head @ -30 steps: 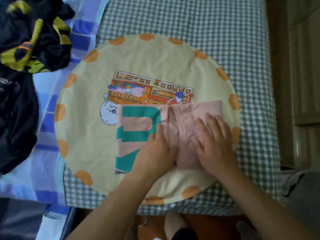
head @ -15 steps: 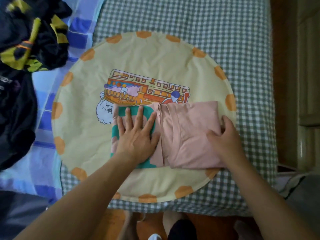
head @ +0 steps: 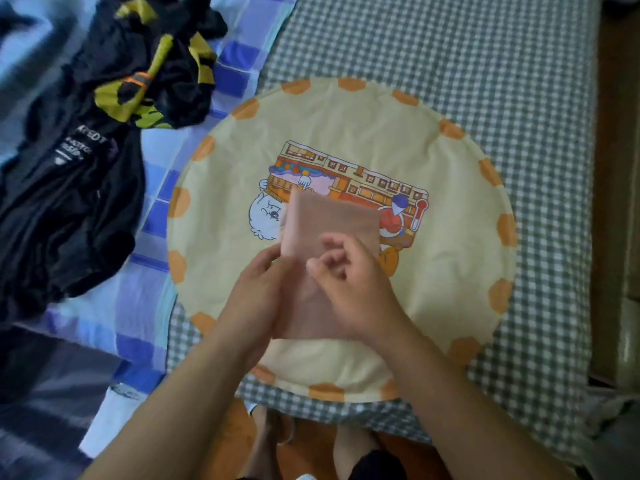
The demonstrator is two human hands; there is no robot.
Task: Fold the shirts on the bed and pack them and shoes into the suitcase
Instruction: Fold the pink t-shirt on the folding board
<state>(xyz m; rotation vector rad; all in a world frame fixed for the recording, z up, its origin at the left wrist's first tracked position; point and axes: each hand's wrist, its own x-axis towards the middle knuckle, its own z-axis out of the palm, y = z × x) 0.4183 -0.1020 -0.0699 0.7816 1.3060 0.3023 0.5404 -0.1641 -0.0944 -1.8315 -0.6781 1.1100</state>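
Observation:
A pink shirt (head: 330,220), folded into a narrow rectangle, is over the middle of a round yellow printed cloth (head: 446,271) on the bed. My left hand (head: 258,289) holds the shirt's left edge, thumb on top. My right hand (head: 356,285) is over its lower right part with curled fingers pinching the fabric. The lower half of the shirt is hidden by both hands. The picture is blurred. No suitcase or shoes are in view.
A black and yellow garment (head: 156,81) and a black printed shirt (head: 69,209) lie crumpled on a blue checked blanket (head: 235,64) at the left. Green-checked sheet (head: 502,64) covers the bed. My feet (head: 273,431) stand at the near bed edge.
The shirt's right half was folded over onto the left, hiding the teal print. My right hand moved left to meet my left hand, and the view shifted right.

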